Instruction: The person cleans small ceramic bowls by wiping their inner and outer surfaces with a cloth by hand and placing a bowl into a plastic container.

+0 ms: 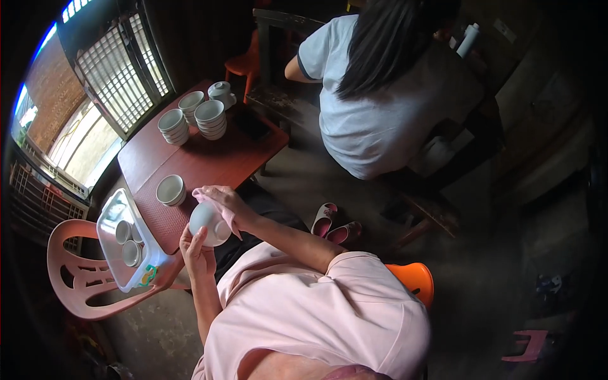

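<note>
Near the table's close edge, my left hand (pixel 195 247) grips a white bowl (pixel 204 220), tilted, with its outside and foot toward me. A pink cloth (pixel 224 214) is in my right hand (pixel 235 204), its fingers curled over it against the bowl's far side. Part of the cloth hangs beside the bowl's foot. Just beyond my hands, a small stack of white bowls (pixel 170 190) stands on the reddish-brown table (pixel 196 152). Three taller stacks of bowls (pixel 173 123) and a white lidded pot (pixel 220 95) occupy its far end.
To the left, a clear plastic bin (pixel 109 253) with several white cups (pixel 132 252) rests on a pink plastic chair (pixel 60 278). A dark flat object (pixel 252 123) lies at the table's right. Another person (pixel 373 107) sits ahead, back turned. Shoes (pixel 324 218) are on the floor.
</note>
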Motion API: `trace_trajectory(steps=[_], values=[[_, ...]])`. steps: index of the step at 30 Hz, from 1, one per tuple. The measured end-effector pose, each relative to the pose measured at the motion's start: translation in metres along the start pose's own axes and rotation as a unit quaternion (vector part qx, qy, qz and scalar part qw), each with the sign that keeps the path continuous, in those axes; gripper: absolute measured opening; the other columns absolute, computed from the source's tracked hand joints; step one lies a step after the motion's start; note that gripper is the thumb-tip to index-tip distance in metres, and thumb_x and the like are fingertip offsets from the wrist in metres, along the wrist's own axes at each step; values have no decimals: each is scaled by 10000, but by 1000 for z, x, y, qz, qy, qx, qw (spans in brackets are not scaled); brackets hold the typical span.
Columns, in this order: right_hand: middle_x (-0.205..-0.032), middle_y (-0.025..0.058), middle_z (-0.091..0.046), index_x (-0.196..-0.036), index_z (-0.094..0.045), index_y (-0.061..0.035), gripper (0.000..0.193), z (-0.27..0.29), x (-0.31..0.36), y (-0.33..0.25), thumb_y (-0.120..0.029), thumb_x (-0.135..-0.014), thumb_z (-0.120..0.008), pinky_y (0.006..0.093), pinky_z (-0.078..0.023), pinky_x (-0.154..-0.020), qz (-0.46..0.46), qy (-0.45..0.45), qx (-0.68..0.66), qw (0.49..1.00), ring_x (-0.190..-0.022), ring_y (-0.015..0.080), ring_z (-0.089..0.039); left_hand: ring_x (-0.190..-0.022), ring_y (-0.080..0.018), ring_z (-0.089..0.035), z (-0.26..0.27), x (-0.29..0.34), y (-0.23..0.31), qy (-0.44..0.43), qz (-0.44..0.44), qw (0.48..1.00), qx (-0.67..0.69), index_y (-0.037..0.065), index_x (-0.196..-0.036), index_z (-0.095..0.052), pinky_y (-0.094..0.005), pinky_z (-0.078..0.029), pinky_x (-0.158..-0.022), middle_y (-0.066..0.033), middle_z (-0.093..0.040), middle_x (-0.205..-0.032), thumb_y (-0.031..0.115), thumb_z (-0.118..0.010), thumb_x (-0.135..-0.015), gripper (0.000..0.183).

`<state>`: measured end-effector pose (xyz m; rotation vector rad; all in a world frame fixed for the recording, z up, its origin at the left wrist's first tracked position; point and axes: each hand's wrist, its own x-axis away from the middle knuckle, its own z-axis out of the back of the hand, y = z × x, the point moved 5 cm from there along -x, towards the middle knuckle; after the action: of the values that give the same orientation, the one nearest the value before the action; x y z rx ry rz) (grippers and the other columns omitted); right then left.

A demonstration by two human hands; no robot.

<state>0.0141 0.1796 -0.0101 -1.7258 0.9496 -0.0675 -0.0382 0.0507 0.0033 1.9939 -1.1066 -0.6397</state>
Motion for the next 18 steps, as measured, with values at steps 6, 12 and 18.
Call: trace_trajectory(steps=[6,12,18], values=[[-1016,107,-623,-1111,-625,-147,304,-38,7,-69,-311,-885,-505,395,-474,-841,117,-217,477,843,-974,303,-594,-974,-200,-620,12,0,-28,-16,84,996,36,-40,-1178,-500,-305,-502,-851,-120,-608,-1096,100,-566,-853,360],[-1114,77,-578,-1239,-536,-39,344,-8,16,2,-210,-945,-481,265,-392,-943,-88,68,83,990,-1048,126,-533,-1113,-247,-560,29,-6,-29,110,108,957,244,-2,-1221,-485,-395,-449,-968,-118,-575,-1192,198,-573,-866,417],[-1005,87,-627,-1129,-631,-84,305,-19,3,-33,-243,-903,-504,338,-451,-874,-59,-57,242,967,-1000,226,-559,-1019,-201,-598,16,-9,-20,68,103,984,128,-3,-1164,-513,-330,-496,-873,-101,-603,-1094,121,-580,-845,348]])
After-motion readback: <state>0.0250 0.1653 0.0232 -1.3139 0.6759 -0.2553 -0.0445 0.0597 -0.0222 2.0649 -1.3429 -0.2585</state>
